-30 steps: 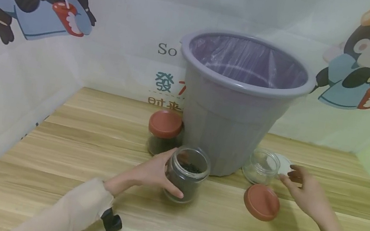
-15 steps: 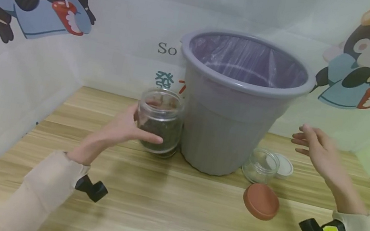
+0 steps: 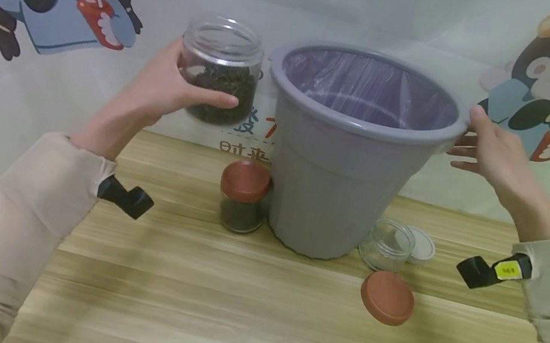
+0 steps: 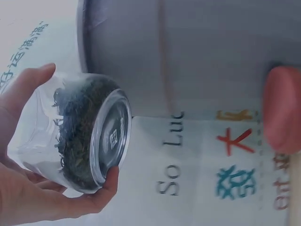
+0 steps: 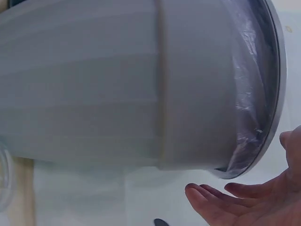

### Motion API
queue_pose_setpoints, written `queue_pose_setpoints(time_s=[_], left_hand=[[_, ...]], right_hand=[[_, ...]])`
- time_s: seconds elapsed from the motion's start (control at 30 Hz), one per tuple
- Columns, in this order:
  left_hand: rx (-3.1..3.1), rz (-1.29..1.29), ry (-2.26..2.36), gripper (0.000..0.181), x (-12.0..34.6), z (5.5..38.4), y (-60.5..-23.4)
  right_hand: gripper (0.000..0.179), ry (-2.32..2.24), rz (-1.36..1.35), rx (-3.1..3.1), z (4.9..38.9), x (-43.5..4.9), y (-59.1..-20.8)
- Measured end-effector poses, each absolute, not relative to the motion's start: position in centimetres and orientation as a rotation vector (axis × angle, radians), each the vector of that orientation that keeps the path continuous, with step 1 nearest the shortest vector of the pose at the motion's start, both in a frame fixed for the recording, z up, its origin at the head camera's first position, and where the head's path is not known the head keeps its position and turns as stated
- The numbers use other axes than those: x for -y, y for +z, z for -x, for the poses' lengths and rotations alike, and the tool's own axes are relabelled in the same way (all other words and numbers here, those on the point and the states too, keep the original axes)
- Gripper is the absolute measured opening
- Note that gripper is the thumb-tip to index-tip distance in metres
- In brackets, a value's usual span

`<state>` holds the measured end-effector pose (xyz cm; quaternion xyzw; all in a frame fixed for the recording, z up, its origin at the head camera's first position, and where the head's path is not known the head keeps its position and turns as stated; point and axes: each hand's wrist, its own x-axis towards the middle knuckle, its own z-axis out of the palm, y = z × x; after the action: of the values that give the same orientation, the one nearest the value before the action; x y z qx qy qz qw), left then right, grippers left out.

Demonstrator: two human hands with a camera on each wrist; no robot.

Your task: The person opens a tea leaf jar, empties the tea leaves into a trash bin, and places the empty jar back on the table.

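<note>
My left hand (image 3: 161,83) grips an open glass jar (image 3: 220,74) partly filled with dark dried leaves (image 4: 77,136). The jar is raised off the table, left of a grey-purple bin (image 3: 332,187) and at about the height of its rim. In the left wrist view the fingers and thumb wrap round the jar, whose base shows. Beside the bin's right rim is my right hand (image 3: 501,158), its fingers loosely extended. The right wrist view shows that hand (image 5: 254,202) apart from the rim, holding nothing. A clear plastic liner (image 5: 247,94) lines the bin.
A second jar with a red-brown lid (image 3: 243,196) stands against the bin's left side. To the right of the base are a small clear glass container (image 3: 387,245), a white disc (image 3: 422,246) and a loose red-brown lid (image 3: 387,298) on the wooden table (image 3: 228,321).
My left hand has lifted the jar up and to the left from the table front. The right hand has left the white disc and risen to the bin's right rim.
</note>
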<state>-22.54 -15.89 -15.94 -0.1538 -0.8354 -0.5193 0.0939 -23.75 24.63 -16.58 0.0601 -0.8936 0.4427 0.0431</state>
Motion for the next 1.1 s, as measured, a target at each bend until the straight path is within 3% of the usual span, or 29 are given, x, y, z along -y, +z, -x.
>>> queue_pose_setpoints(time_s=[0.4,0.67,1.1], left_hand=[[2.548,0.281,-0.958,0.093,13.3,24.4,-11.1],[2.495,0.432,-0.599,0.087,10.7,26.1,-9.8],[2.439,0.492,-0.13,0.087,7.9,28.0,-9.0]], right_hand=[[0.078,1.15,-0.178,2.917,25.3,-23.4,-13.1],[0.086,0.87,-0.153,2.992,25.6,-22.6,-12.1],[0.051,0.491,-0.157,3.05,27.1,-20.9,-11.5]])
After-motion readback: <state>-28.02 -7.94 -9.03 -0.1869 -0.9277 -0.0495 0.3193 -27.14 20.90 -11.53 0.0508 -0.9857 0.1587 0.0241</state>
